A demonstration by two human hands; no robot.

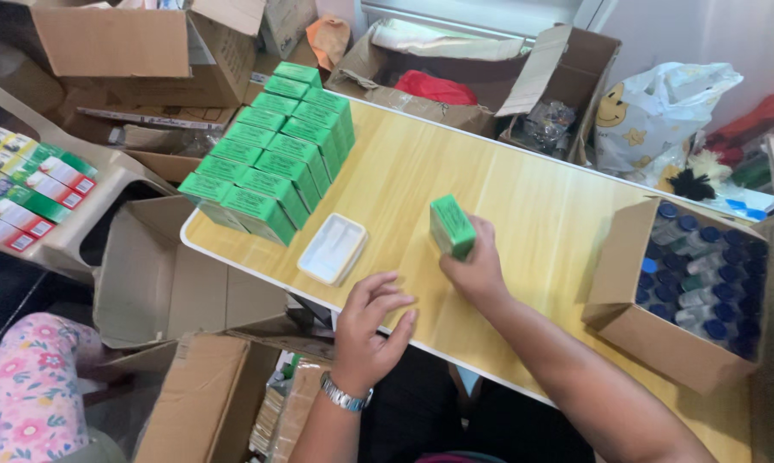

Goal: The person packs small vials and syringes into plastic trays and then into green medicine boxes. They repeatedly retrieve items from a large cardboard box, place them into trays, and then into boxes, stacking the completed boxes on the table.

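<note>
My right hand [477,266] grips a small green box [451,226] and holds it upright on the wooden table [533,197]. Near the table's front edge my left hand [368,326] rests with its fingers spread and nothing in it; a metal watch sits on its wrist. Just left of that hand lies a white plastic tray [332,248]. Two rows of several matching green boxes [275,163] stand packed together along the table's left end.
An open cardboard box [627,317] of blue-capped bottles [704,274] sits at the table's right end. Open cartons [147,43] crowd the floor and far side. A plastic chair [104,176] at left holds colourful small boxes [27,184]. A white patterned bag [653,111] lies at far right.
</note>
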